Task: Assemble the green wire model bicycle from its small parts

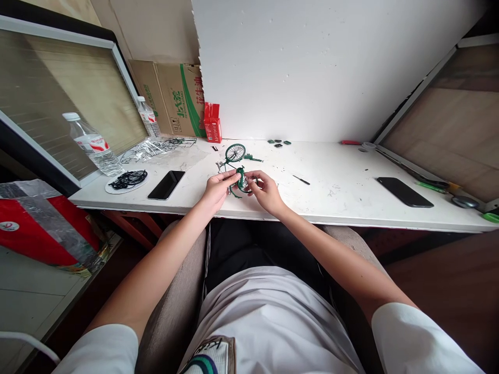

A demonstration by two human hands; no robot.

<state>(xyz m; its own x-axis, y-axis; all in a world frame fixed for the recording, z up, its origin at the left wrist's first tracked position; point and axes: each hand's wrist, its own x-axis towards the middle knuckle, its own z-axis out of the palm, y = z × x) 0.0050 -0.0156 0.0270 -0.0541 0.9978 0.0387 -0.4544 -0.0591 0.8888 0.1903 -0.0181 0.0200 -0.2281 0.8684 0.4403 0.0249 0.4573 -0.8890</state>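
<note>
bike [241, 170]: at both hands, near front of table [331, 192] | left hand [218, 188]: pinches bike; right hand [266, 191]: curled at bike, grip unclear | risk: excess finger pressure may bend wheel [235, 152]; slip may drop bike

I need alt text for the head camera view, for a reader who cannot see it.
A left hand and a right hand hold a small green model bicycle near the front edge of a white table. To their left are a phone and two water bottles.
</note>
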